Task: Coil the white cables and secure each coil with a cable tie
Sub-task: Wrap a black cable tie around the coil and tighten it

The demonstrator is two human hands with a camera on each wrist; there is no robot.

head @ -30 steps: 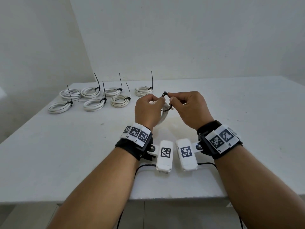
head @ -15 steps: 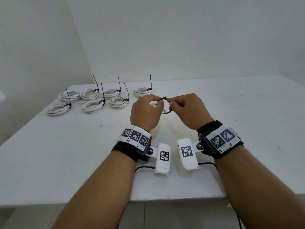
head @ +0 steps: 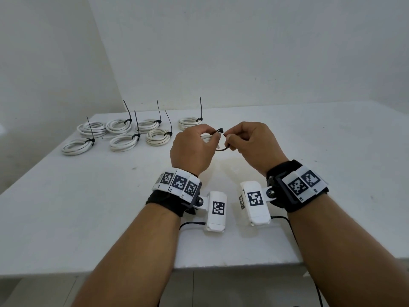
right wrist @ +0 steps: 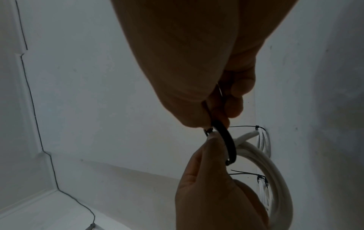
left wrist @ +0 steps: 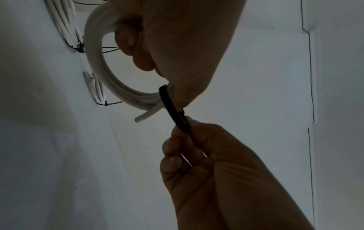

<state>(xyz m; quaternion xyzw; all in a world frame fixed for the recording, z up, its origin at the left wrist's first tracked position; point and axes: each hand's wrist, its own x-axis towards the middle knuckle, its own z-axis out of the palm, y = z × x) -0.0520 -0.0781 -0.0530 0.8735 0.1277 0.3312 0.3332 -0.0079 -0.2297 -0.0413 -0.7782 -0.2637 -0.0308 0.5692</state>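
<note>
- Bench [head: 66, 218] carries the work; both hands hover above it, and seven tied coils [head: 121, 142] lie beyond the left hand, tails sticking up.
- Left hand [head: 191, 149] has its fingers curled round the white coil [left wrist: 102, 74] now being tied, thumb and forefinger pinching the tie's head.
- Right hand [head: 252, 145] pinches the black cable tie [left wrist: 173, 107], which loops round the coil between the two hands.
- Coil looks light but springy, I judge, so grip it right beside the tie or the turns will spread; one loose cable end [left wrist: 145, 116] pokes out.
- Tie looks thin and slick; pinch the tail close to the head.
- Whether the tail has entered the head is hidden by fingertips.
</note>
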